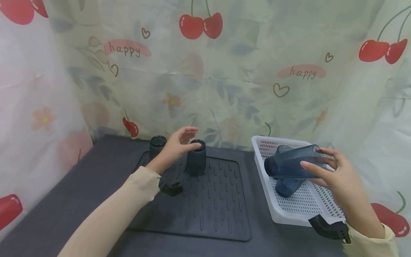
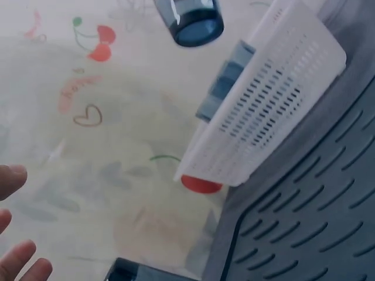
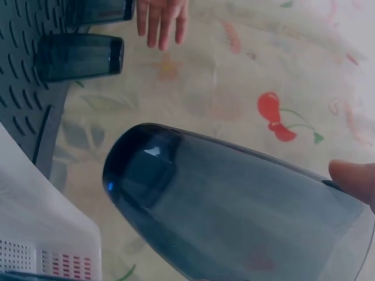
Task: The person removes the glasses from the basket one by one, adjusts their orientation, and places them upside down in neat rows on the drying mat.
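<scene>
My right hand [image 1: 341, 175] grips a clear blue glass tumbler [image 1: 290, 162] near its rim, thumb on the near side. The tumbler is tilted on its side above the white basket [image 1: 273, 210], its thick dark base pointing left; the right wrist view shows that base [image 3: 143, 167] close up. At least one more blue glass [image 1: 287, 187] lies in the basket, partly hidden. Over the drying mat [image 1: 221, 214], my left hand [image 1: 179, 142] holds nothing, fingers loosely bent. Its thumb appears beside or in front of an upside-down glass [image 1: 196, 162]; contact is unclear.
Another upside-down glass [image 1: 157, 144] stands at the mat's back left, partly behind the left hand. The basket sits to the right of the mat on a dark grey tabletop [image 1: 96, 178]. A printed curtain [image 1: 231, 89] rises behind and at both sides.
</scene>
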{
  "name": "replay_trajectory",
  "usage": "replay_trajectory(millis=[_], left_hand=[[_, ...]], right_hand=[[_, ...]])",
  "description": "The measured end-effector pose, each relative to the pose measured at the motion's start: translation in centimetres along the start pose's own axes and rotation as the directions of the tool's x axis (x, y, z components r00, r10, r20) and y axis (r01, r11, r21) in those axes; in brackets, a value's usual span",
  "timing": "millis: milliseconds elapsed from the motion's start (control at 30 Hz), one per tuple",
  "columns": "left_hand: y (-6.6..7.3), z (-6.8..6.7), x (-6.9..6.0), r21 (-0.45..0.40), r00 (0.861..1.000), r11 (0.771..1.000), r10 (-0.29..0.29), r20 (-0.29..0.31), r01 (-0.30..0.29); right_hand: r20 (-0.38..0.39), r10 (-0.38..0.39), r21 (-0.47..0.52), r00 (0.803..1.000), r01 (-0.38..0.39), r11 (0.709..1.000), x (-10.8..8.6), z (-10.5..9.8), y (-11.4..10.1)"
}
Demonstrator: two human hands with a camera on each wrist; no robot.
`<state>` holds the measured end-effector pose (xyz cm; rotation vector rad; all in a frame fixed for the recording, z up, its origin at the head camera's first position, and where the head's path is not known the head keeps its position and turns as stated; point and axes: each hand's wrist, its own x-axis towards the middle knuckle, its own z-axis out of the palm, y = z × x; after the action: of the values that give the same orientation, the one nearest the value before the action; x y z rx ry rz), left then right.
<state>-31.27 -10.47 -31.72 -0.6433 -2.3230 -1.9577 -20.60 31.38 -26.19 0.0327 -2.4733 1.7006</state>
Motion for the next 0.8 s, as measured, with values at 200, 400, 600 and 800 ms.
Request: replay_trajectory(millis=[200,400,600,800], left_hand=[[0.5,0.3,-1.3,-0.037,1.000,0.999,0.013,0.009,-0.013],[0.9,0.7,-2.3,-0.094,0.999,0.995,0.036,0.028,-0.033],[1.1,1.5,-3.1,-0.121,0.997,0.991,0.057,0.045,-0.051],[1.2,2.3,-3.7,-0.109,0.994,0.993,0.057,0.090,-0.047]], right_hand=[[-0.029,-0.027,0.061,0.999,0.028,0.998,-0.1,1.9,0.0],[-0.034,-0.053,0.167,0.998,0.058,0.984,-0.4,3.6,0.0],[-0.021,-0.062,0.134,0.998,0.065,0.989,-0.8,5.2,-0.5],[-0.013,-0.054,0.134,0.998,0.055,0.989,-1.3,6.9,-0.6]])
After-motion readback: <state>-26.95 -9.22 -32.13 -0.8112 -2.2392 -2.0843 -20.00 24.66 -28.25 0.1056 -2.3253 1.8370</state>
